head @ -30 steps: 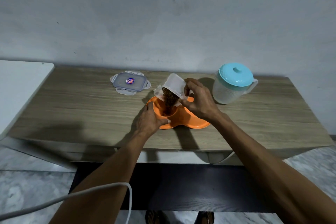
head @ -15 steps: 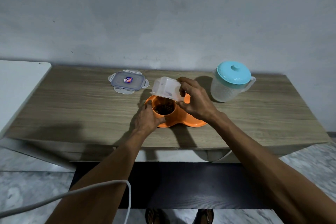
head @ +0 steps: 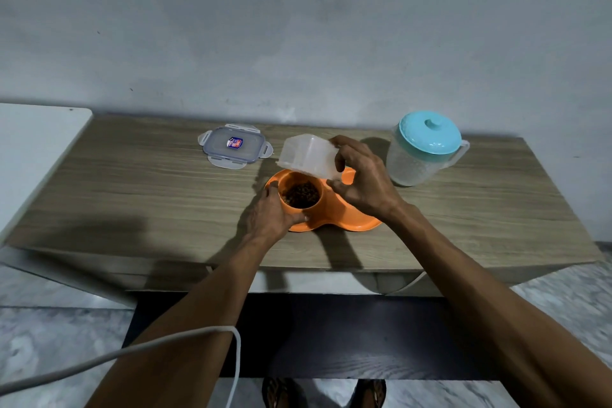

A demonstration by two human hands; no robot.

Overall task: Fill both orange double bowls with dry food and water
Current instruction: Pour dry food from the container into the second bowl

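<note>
Food [head: 301, 194] sits in left cup of orange bowl [head: 334, 219] on table [head: 132, 195]. L hand [head: 268, 219] grips cup's side; R hand [head: 364, 182] pinches tipped tub [head: 308, 156] just above. Bits may spill onto table if tub swings off tipped.

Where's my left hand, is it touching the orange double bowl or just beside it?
Touching. The head view shows the left hand curled round the food-filled cup of the orange double bowl, thumb pressed against its near wall.

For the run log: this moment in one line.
left hand grips orange double bowl | right hand holds tipped container | dry food in one cup
</note>
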